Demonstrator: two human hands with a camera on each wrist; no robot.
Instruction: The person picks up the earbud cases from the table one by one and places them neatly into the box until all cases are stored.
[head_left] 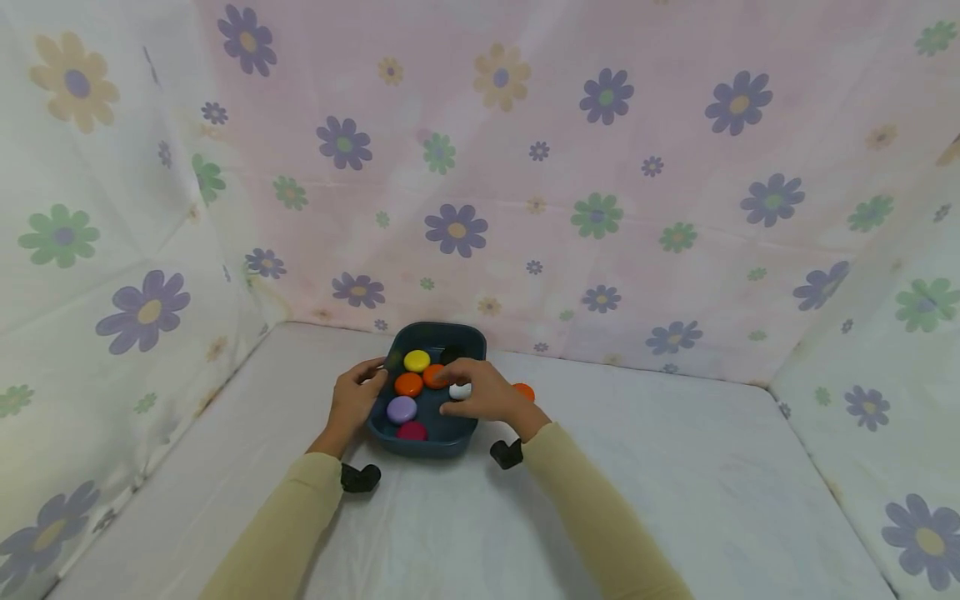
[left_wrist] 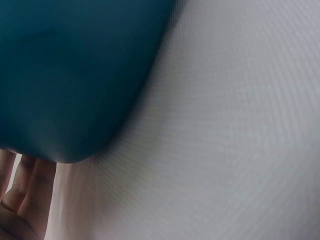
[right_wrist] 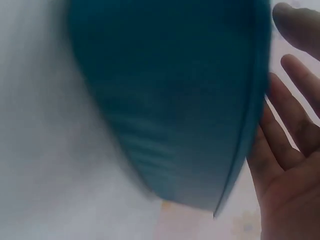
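A dark teal tub [head_left: 431,450] stands on the white cloth, holding several smooth round discs. In it I see a yellow disc [head_left: 417,361], orange discs [head_left: 408,384], a lilac disc [head_left: 402,409], a magenta disc [head_left: 412,431], a black disc [head_left: 452,354] and a white disc [head_left: 461,391]. My left hand [head_left: 357,400] touches the tub's left side; its fairly straight fingers [left_wrist: 37,190] meet the outer wall. Over the tub's right side reaches my right hand [head_left: 483,390], thumb and fingers apart above the white disc. Nothing appears pinched between them.
An orange piece [head_left: 524,391] lies outside the tub, partly hidden behind my right wrist. Black wrist mounts [head_left: 507,453] hang under both forearms. Flower-printed cloth walls [head_left: 525,208] enclose the back and sides of the white surface [head_left: 675,467].
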